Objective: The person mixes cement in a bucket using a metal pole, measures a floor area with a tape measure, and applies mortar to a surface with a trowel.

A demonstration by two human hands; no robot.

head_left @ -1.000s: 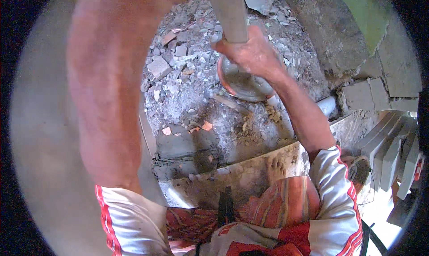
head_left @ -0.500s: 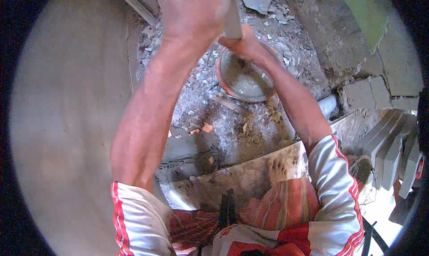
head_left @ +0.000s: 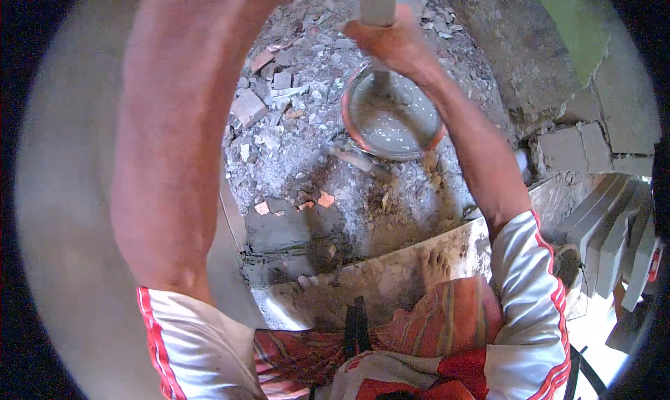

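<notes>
My right hand [head_left: 394,40] is closed around a grey, straight-edged bar [head_left: 377,2] near the top edge. Whether the bar is a strip of tile or a tool handle I cannot tell. Just beneath that hand stands a round basin [head_left: 347,117] with an orange-brown rim, holding wet grey slurry [head_left: 398,131]. A grey shape shows below my fingers over the slurry; I cannot tell if it belongs to the bar. My left forearm [head_left: 174,135] reaches up past the top edge, so the left hand is out of sight.
Broken rubble [head_left: 279,142] covers the ground around the basin, with orange shards [head_left: 326,200] nearer me. A plain grey surface [head_left: 70,190] lies along the left. At right, several grey slabs [head_left: 607,218] lean in a row beside a block ledge [head_left: 572,149].
My left arm has swung left and farther up, taking its hand out of view. My right hand has risen slightly, uncovering more of the basin.
</notes>
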